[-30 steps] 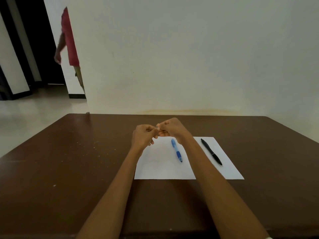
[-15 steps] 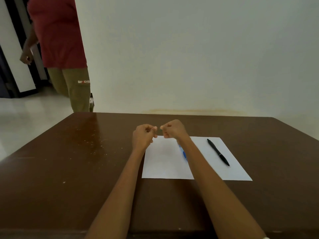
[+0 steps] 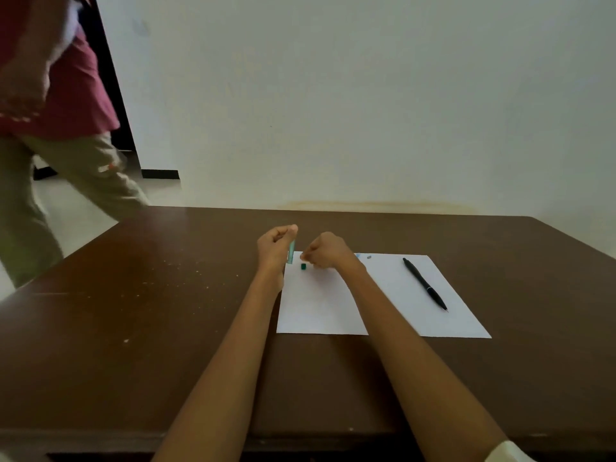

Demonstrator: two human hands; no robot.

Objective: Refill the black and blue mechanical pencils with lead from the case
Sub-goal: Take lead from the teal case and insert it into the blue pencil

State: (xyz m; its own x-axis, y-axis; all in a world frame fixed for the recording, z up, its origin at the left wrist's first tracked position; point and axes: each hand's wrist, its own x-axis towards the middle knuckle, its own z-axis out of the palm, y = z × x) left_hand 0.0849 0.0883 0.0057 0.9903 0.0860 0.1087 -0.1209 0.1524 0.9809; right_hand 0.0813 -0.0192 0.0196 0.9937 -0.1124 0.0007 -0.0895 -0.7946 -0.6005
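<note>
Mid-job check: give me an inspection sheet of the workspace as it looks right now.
Surface: dark brown wooden table, pale specks; white paper sheet on it.
Job's things: translucent green lead case held tilted; small green cap on the sheet; black mechanical pencil lying untouched; blue pencil mostly hidden behind the right forearm.
Clutter: small grey piece.
Hands: left hand grips the case; right hand closed, contents unclear.
Cables: nothing seen.
Surroundings: passer-by in a red top at left.

Head camera — looking down across the table (image 3: 133,328).
</note>
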